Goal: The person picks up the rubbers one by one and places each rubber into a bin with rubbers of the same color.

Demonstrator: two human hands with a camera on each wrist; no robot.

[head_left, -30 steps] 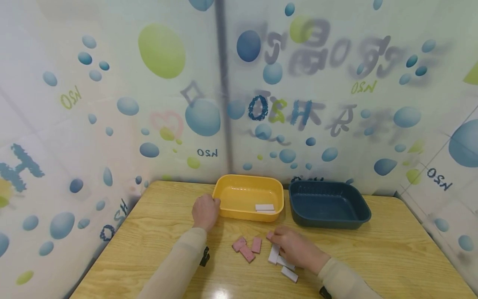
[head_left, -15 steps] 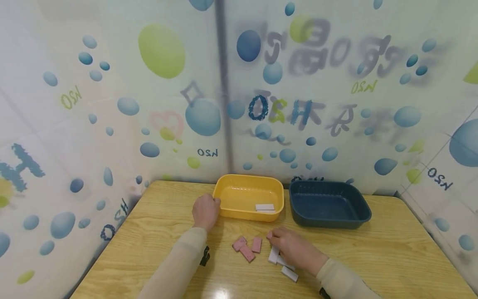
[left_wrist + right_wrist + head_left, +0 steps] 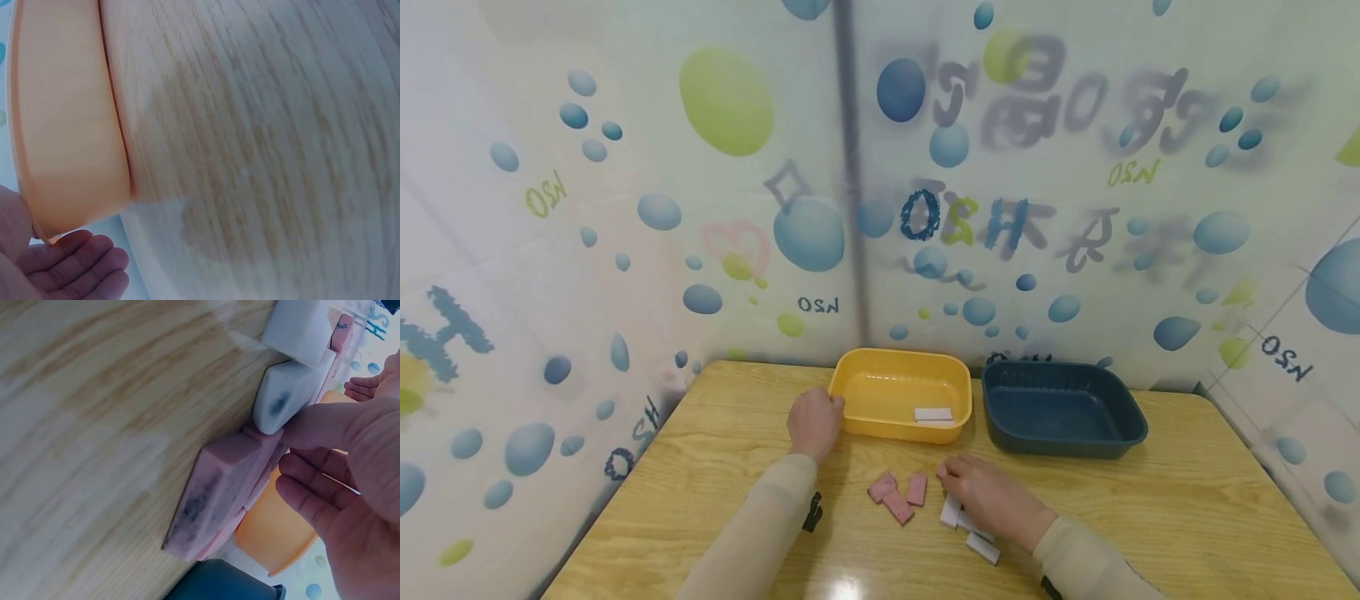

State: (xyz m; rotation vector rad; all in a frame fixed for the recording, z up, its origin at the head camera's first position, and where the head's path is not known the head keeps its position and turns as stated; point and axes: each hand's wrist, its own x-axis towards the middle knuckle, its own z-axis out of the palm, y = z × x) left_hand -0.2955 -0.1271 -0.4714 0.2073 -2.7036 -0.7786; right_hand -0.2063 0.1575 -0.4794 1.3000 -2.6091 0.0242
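Left hand [image 3: 812, 423]: rests against the left end of the yellow tub [image 3: 880, 392], fingers loosely curled at its rim, gripping nothing that the wrist view confirms. Yellow tub: holds one white eraser [image 3: 933, 414] near its right wall. Right hand [image 3: 988, 497]: lies on the wooden table [image 3: 715, 467], fingers bent down over a pink eraser [image 3: 942, 472] at the fingertips; whether it is pinched or only touched cannot be told. White erasers [image 3: 951, 511]: a few, partly under that hand's palm, one lying loose [image 3: 982, 548] near the wrist. Pink erasers [image 3: 897, 497]: three in a cluster just left of the right hand, between both hands. Dark blue tub [image 3: 1063, 410]: beyond the right hand, just beside the yellow tub.
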